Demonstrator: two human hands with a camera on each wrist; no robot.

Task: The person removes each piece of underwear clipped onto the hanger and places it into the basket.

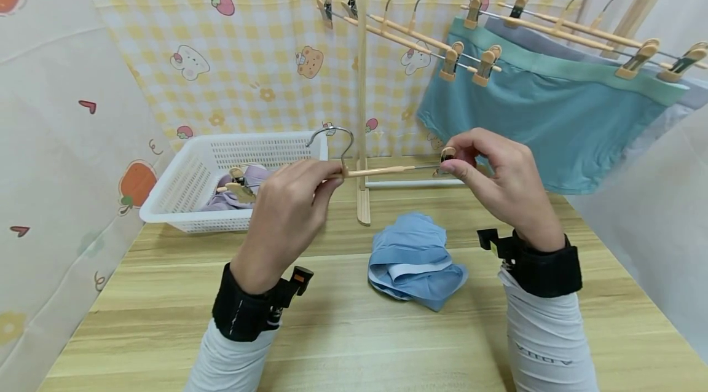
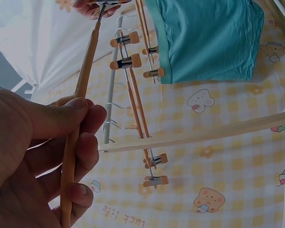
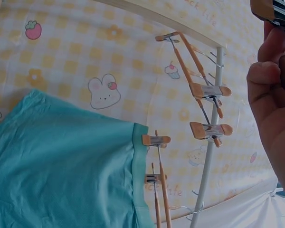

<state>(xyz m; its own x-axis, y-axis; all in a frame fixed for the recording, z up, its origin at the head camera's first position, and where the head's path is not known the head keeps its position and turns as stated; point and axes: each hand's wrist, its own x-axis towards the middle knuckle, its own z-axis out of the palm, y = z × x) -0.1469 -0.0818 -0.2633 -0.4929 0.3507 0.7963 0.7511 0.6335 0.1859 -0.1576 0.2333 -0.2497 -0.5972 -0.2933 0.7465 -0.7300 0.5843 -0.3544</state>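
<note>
The fingers of the left hand point(image 1: 290, 214) are curled round the bar of a wooden clip hanger point(image 1: 384, 171), just by the base of its metal hook, with the thumb laid over the wood. The fingers of the right hand point(image 1: 503, 186) are drawn together in a pinch on the clip point(image 1: 447, 155) at the hanger's right end (whether that clip's jaws are parted I cannot tell). The hanger is held up above the counter point(image 1: 343, 330), its bar roughly level and its hook upward. On the near side of it, between the two forearms, a folded blue garment point(image 1: 408, 239) lies on the counter. To the left and farther off is a white basket point(image 1: 190, 220) with a lavender garment point(image 1: 224, 200) and a clip hanger inside, partly hidden by the left hand. At the far right stands a rack point(image 1: 362, 91), two hangers hooked on the left of its rail; on the right, a teal garment point(image 1: 514, 128) hangs from clips, a greyish one point(image 1: 544, 45) just behind it.
</note>
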